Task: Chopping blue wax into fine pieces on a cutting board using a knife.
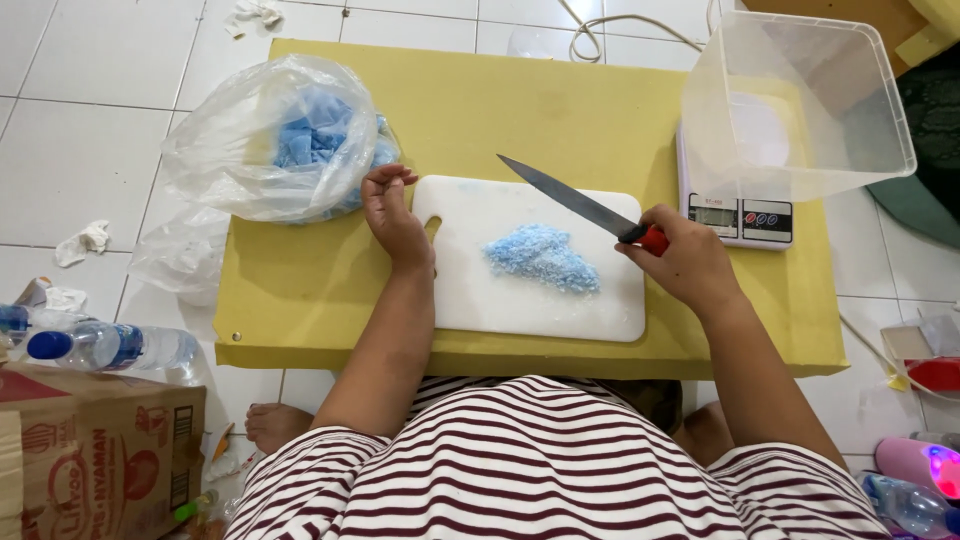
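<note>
Where white floor tiles (90, 150) surround yellow table (300, 290), right hand (685, 262) gripping knife (575, 200), left hand (395, 215) curled.

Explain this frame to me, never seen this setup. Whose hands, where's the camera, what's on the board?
There is no machine here: a person works with two bare hands, and the single picture comes from a camera worn on their head, looking down past a striped shirt.

They sit at a low yellow table. On it lies a white cutting board with a small heap of blue shavings in the middle. The right hand grips a knife by its red handle, blade raised above the board and pointing up and to the left. The left hand rests at the board's left edge, fingers curled, holding nothing.

Behind the left hand sits a clear plastic bag with blue chunks inside. At the right, a clear plastic tub stands on a kitchen scale.
</note>
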